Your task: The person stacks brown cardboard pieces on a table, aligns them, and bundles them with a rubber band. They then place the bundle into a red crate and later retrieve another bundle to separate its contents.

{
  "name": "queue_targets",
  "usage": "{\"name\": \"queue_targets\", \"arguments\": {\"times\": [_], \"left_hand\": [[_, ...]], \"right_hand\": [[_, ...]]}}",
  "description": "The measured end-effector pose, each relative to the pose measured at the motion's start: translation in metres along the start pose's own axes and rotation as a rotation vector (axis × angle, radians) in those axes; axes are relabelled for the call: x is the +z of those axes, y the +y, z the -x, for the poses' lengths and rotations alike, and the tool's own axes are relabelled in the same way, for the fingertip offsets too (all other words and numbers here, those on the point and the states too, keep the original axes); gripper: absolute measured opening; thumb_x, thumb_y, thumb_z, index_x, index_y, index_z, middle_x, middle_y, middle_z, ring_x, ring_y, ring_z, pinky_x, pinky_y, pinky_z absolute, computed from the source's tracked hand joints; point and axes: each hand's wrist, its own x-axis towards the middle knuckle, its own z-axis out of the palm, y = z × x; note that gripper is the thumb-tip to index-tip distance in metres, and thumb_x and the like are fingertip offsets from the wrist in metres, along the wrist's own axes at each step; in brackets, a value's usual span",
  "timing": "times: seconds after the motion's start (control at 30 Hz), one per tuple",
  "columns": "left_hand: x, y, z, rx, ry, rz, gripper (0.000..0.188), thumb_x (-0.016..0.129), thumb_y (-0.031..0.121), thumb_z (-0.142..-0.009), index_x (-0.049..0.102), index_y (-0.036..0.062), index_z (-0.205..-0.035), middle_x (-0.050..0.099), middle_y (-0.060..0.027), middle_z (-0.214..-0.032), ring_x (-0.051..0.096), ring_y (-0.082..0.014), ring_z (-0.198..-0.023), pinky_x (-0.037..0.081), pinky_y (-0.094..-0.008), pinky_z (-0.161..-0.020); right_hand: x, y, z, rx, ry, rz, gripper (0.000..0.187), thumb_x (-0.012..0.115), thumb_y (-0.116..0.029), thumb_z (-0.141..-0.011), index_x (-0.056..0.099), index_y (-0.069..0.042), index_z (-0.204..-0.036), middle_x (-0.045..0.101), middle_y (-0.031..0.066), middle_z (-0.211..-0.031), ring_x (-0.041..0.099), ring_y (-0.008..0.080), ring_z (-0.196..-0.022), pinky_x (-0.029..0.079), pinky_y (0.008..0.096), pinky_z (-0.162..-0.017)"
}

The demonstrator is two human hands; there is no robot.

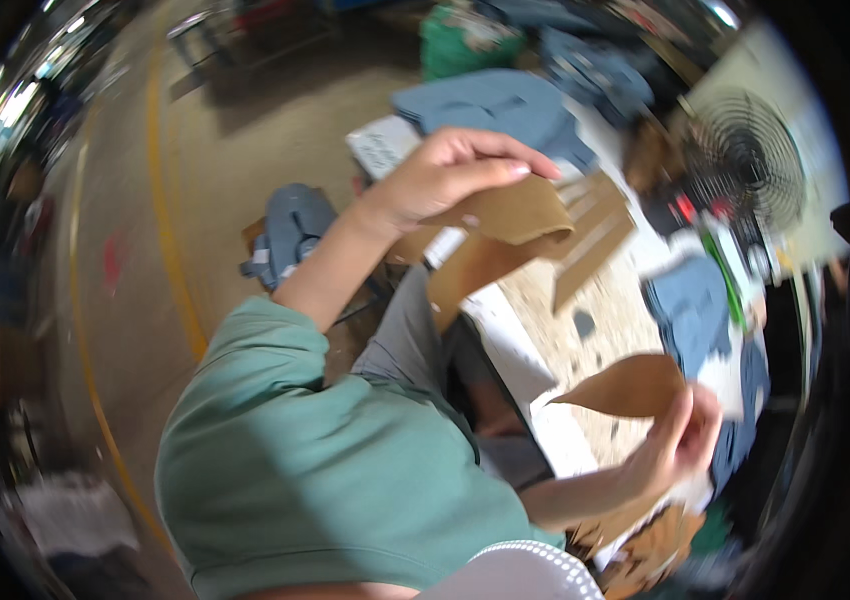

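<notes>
Left hand (445, 175) fingers closed on brown paper pattern (510, 215), right hand (680, 440) pinching another (curved) piece (630, 385) above counter (595, 320).

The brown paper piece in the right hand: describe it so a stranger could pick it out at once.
Start at the speckled worktable on the right of the picture, then look to its near edge, where the right hand is raised. The brown paper piece is pinched in its fingers: small, leaf-shaped and pointed, unlike the larger folded brown sheet under the left hand farther up.

Concrete floor (225, 170), yellow lines (167, 230), perhaps fan (750, 160)
</notes>
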Motion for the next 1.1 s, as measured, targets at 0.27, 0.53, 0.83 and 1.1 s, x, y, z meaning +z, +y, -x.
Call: {"name": "queue_targets", "arguments": {"times": [0.27,0.53,0.83,1.1], "left_hand": [[0.078,-0.048,-0.04,-0.08,-0.158,-0.065,0.038,0.056,0.002,-0.091,0.055,-0.0012,-0.129,0.067,-0.009,-0.113,0.063,-0.0094,-0.098,0.047,-0.0223,-0.09],[0.104,-0.122,0.007,-0.466,-0.255,-0.022,0.046,0.057,-0.004,-0.089,0.049,-0.003,-0.134,0.058,-0.006,-0.125,0.057,-0.004,-0.087,0.047,-0.0205,-0.081],[0.1,-0.136,0.048,-0.349,-0.211,-0.369,0.041,0.062,0.0,-0.086,0.057,0.0023,-0.127,0.056,-0.0076,-0.115,0.061,-0.0117,-0.085,0.055,-0.0245,-0.076],[0.102,-0.125,0.05,-0.365,-0.184,-0.4,0.043,0.064,-0.002,-0.084,0.057,0.0029,-0.127,0.055,-0.008,-0.117,0.063,-0.0114,-0.084,0.056,-0.0247,-0.075]], "right_hand": [[-0.011,0.018,-0.016,0.089,0.345,0.116,0.009,0.07,-0.008,-0.088,0.067,0.0,-0.09,0.066,0.0011,-0.073,0.058,0.0023,-0.061,0.034,0.0141,-0.05],[0.0,0.037,0.078,0.116,0.054,0.133,0.003,0.066,0.004,-0.083,0.066,0.003,-0.086,0.068,0.0134,-0.092,0.066,0.0153,-0.086,0.054,0.0253,-0.074],[0.0,0.056,0.13,0.649,0.065,-0.084,0.015,0.064,-0.008,-0.091,0.066,0.002,-0.101,0.064,0.0084,-0.092,0.063,0.011,-0.076,0.05,0.0235,-0.066],[-0.017,0.068,0.102,0.54,-0.09,0.244,0.026,0.057,-0.022,-0.096,0.068,0.0,-0.104,0.065,0.0099,-0.09,0.057,0.0128,-0.064,0.045,0.0253,-0.059]]}}
